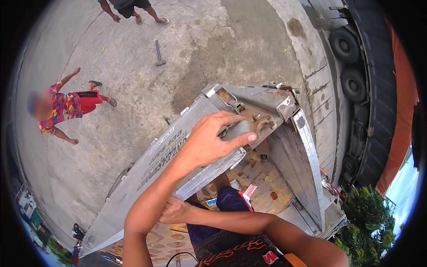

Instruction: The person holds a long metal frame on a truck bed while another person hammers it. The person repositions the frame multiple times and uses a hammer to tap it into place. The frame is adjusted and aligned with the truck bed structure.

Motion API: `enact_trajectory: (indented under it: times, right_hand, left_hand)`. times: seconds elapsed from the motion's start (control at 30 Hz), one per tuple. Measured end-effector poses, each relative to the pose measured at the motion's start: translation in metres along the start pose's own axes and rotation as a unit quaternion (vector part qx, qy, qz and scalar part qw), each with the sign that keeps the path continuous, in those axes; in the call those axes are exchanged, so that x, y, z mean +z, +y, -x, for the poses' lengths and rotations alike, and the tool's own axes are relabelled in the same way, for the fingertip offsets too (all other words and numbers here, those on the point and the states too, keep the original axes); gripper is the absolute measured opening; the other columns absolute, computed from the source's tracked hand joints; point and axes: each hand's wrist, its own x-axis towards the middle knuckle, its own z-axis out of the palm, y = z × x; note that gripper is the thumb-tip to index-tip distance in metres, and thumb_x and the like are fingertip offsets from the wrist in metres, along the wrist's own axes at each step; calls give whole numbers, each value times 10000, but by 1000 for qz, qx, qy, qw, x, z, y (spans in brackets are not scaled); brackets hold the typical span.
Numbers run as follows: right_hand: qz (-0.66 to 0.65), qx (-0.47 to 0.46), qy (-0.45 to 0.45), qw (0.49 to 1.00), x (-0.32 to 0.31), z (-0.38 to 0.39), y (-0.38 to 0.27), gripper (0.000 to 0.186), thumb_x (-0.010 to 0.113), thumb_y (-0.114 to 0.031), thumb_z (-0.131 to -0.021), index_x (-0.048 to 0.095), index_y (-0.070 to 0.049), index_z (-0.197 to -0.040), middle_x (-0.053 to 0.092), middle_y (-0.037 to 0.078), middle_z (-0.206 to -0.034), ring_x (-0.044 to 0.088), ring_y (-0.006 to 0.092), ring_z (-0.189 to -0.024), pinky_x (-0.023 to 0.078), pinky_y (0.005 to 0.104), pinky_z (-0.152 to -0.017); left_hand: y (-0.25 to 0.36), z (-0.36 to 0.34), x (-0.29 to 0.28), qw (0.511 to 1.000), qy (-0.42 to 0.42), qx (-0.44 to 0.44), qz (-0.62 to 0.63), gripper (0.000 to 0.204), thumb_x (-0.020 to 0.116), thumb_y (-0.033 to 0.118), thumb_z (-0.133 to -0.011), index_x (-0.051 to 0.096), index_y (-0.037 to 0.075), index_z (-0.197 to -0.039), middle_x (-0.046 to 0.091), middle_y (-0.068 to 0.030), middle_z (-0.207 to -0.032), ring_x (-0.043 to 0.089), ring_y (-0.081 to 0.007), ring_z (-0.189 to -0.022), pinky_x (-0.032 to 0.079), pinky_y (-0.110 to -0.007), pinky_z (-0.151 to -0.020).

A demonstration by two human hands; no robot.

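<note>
Right hand: at the inner edge of the grey panel, its forearm running leftward across the body; fingers curled in, though what they hold cannot be told.
Left hand: over the panel's far end, forearm slanting forward and rightward, back of the hand upward; thumb and index finger apart, straddling a rounded metal piece; whether they grip it cannot be told.
Rounded metal piece: at the panel's far end, partly covered by the left hand.
Panel axis: long and oblique, running from near left to far right; the lettered outer face is turned toward the concrete.
Rusty bracket: just past the thumb, at the panel's far end.
Hammer: on the concrete, well apart from the panel's outer face; head nearer the panel, handle pointing away.
Person in red shorts: left of the panel, well apart.
Truck: right of the panel, wheels visible.
</note>
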Motion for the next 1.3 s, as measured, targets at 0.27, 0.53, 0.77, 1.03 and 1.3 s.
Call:
enact_trajectory:
  times: [0.27, 0.53, 0.77, 1.03, 1.3]
  right_hand:
    - [6, -8, -12, 1000, 0, -1, -1, 276, 623, -184, -735, 751, -1, -896, 723, 101, -881, 710, 230, -903, 530, 359, -936]
    - [14, -7, -10, 1000, -1, -1, 1, 280, 611, -194, -747, 747, 6, -889, 727, 107, -888, 711, 232, -897, 529, 361, -927]
    - [-17, 6, 15, 1000, 2, 0, -2, 278, 601, -198, -763, 749, -13, -910, 731, 97, -923, 708, 221, -945, 524, 353, -940]
    - [-1, -2, 30, 1000, 11, 1, -5, 299, 568, -221, -811, 746, -25, -950, 731, 93, -975, 693, 226, -1002, 515, 369, -956]
    - [-4, -5, 95, 995, 19, 2, -1, 319, 553, -240, -838, 732, -27, -993, 718, 116, -1041, 673, 274, -1051, 518, 401, -965]
  left_hand:
    - [-3, 2, -10, 999, -13, 26, 36, 668, 846, 514, -799, 725, -21, -1180, 719, -153, -1098, 652, -268, -1059, 477, -391, -960]
    - [-2, 3, -2, 999, 29, -8, 44, 698, 832, 533, -814, 717, -55, -1172, 712, -158, -1076, 666, -270, -1027, 499, -396, -920]
    - [2, 8, 3, 999, 44, -13, 25, 668, 812, 521, -849, 707, -49, -1181, 696, -162, -1085, 661, -271, -1020, 503, -389, -902]
    - [4, 11, 7, 998, 59, -14, 23, 602, 773, 466, -897, 682, -50, -1194, 679, -166, -1090, 629, -274, -1063, 464, -399, -979]
    - [1, 9, 9, 999, 46, -14, 24, 652, 698, 520, -944, 635, -53, -1248, 670, -199, -1145, 625, -302, -1091, 458, -400, -994]
